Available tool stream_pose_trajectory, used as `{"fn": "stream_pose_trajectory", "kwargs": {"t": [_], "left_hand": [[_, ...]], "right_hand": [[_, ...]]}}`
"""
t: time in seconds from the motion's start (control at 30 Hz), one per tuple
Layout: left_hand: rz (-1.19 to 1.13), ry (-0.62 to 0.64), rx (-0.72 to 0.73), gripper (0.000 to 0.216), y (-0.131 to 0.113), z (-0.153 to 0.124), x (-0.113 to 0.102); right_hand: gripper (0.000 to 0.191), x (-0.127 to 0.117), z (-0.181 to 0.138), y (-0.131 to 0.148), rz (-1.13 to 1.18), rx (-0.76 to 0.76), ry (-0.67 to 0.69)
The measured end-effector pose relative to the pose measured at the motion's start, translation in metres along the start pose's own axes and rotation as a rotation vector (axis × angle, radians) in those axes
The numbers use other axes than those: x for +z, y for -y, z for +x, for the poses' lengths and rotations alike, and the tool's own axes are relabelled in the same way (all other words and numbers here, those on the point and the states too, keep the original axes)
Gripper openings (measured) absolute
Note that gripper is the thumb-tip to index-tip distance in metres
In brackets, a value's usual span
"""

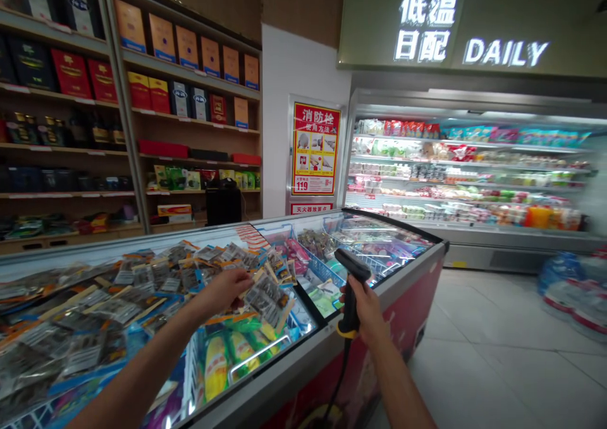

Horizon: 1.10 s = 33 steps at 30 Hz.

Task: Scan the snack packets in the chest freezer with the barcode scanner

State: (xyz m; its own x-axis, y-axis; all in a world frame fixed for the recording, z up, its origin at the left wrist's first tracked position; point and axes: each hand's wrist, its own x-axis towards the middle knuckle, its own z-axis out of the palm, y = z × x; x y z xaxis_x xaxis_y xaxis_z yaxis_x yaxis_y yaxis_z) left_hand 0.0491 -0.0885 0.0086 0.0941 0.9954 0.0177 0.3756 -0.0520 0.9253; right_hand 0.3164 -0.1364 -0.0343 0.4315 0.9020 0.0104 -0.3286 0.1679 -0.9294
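Note:
My left hand (226, 290) reaches over the chest freezer (408, 271) and pinches a clear packet of dried goods (265, 297), one of several lying on the glass lid. My right hand (365, 312) is closed round the grip of a black handheld barcode scanner (351, 277), whose head points left toward that packet. A black cable hangs from the scanner's yellow-ringed base down along the freezer's front.
Bagged corn (222, 356) and other frozen goods show under the glass. Wooden shelves of boxes (184, 88) line the back wall. An open chiller (474, 176) stands at the right. Wrapped bottle packs (576, 290) sit on the tiled floor.

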Motion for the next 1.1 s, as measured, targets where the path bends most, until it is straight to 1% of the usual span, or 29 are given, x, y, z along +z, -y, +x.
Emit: {"fn": "stream_pose_trajectory", "kwargs": {"t": [0.07,0.17,0.3,0.37,0.43,0.5,0.6,0.73,0.9,1.1], "left_hand": [[-0.106,-0.092,0.057,0.014,-0.012,0.011,0.012],[-0.223,-0.173,0.129,0.009,-0.021,0.033,0.045],[-0.37,-0.198,0.156,0.01,-0.018,0.064,0.095],[-0.444,-0.196,0.138,0.011,-0.015,0.076,0.113],[-0.523,-0.188,0.09,0.012,-0.013,0.085,0.125],[-0.6,-0.177,0.025,0.012,-0.01,0.091,0.133],[-0.702,-0.144,-0.076,0.005,-0.005,0.096,0.139],[-0.803,-0.125,-0.174,0.02,0.0,0.1,0.141],[-0.892,-0.154,-0.195,0.025,0.002,0.104,0.142],[-0.909,-0.183,-0.191,0.027,0.001,0.108,0.142]], "right_hand": [[0.038,-0.002,0.0,0.002,0.01,-0.013,0.005],[0.036,-0.003,-0.002,0.006,0.034,-0.002,0.021],[0.035,-0.002,-0.002,0.012,0.027,0.01,0.077],[0.036,-0.001,-0.003,0.013,0.018,0.006,0.093],[0.037,-0.001,-0.005,0.012,0.027,0.019,0.105],[0.038,0.0,-0.009,0.009,0.034,0.046,0.12],[0.039,0.006,-0.016,0.004,0.048,0.094,0.144],[0.037,0.019,-0.02,-0.001,0.14,0.17,0.139],[0.034,0.028,-0.018,-0.004,0.156,0.197,0.14],[0.034,0.026,-0.017,-0.001,0.082,0.174,0.13]]}}
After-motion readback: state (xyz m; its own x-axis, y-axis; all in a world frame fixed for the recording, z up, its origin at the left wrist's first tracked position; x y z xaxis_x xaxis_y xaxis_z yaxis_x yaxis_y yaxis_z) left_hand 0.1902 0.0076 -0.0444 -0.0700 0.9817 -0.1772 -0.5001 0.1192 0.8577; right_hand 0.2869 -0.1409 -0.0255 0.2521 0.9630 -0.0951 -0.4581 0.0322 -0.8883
